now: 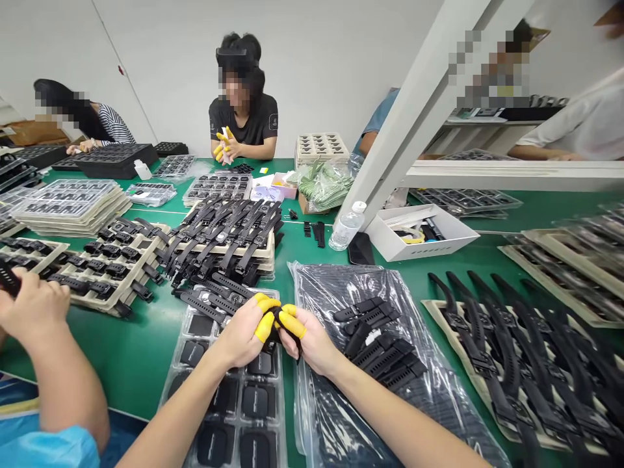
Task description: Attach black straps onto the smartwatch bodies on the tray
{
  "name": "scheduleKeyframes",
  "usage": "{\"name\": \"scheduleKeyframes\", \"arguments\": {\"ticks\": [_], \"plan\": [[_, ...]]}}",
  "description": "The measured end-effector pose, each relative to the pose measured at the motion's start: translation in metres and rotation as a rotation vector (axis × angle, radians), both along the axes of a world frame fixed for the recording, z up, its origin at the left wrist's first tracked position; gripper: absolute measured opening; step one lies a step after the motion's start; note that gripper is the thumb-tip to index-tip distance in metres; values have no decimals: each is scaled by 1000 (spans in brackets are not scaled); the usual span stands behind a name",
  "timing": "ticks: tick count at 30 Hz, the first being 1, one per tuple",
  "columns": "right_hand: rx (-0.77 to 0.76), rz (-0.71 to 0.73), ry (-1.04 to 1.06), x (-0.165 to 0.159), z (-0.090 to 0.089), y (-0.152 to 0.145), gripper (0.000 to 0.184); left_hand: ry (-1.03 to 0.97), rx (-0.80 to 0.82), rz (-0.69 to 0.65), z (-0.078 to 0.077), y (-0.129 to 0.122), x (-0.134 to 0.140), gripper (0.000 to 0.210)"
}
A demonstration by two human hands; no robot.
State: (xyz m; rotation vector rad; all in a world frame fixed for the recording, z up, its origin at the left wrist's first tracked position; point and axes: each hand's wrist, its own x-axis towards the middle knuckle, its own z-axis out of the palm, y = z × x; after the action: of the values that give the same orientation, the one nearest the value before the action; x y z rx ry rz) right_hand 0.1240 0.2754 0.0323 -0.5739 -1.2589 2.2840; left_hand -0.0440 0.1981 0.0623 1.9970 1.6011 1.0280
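Observation:
Yellow finger covers sit on several fingers of both my hands. My left hand (pixel 246 335) and my right hand (pixel 312 341) meet at the centre, pinching a black watch strap (pixel 277 314) between them. The fingers cover most of it, so I cannot tell whether a watch is attached. Below my left hand lies a clear tray (pixel 281 416) of square black pieces in compartments. Assembled watches (pixel 209 302) rest across its far end. Loose black straps (pixel 390 364) are piled on a clear plastic bag (pixel 316 416) of more straps, right of my right hand.
Watches lie on stacked beige trays (pixel 266 265) ahead and on another tray (pixel 441 312) at right. A water bottle (pixel 347 227), phone (pixel 361 248) and white box (pixel 424 244) stand beyond the bag. A slanted white post (pixel 404 110) rises there. A co-worker's arm (pixel 63 357) is at left.

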Motion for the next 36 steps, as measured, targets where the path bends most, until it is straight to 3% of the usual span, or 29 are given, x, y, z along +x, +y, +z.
{"name": "scheduleKeyframes", "arguments": {"ticks": [5,9,12,16,19,23,27,29,31,34,36], "plan": [[-139,-9,65,2,5,4,47,-151,-6,79,-9,1,-2,43],[-147,39,113,2,4,1,45,-269,136,161,-9,4,0,12],[-260,143,145,1,6,0,46,-368,222,163,-7,5,8,11],[-357,244,144,1,9,2,47,-562,114,190,-7,2,14,20],[-357,306,100,2,9,3,44,-735,140,340,-3,2,8,28],[-315,404,-10,6,6,1,46,-1018,300,587,11,6,-13,44],[-300,275,-18,8,7,2,43,-1147,374,699,22,10,-27,52],[-260,157,11,8,10,2,45,-1138,283,693,21,11,-24,54],[-204,68,29,7,12,2,48,-1107,66,606,15,11,-15,57],[-170,37,-1,7,14,-1,52,-995,-265,394,1,11,2,61],[-158,53,-39,7,13,-4,53,-883,-367,287,-6,10,9,57]]}}
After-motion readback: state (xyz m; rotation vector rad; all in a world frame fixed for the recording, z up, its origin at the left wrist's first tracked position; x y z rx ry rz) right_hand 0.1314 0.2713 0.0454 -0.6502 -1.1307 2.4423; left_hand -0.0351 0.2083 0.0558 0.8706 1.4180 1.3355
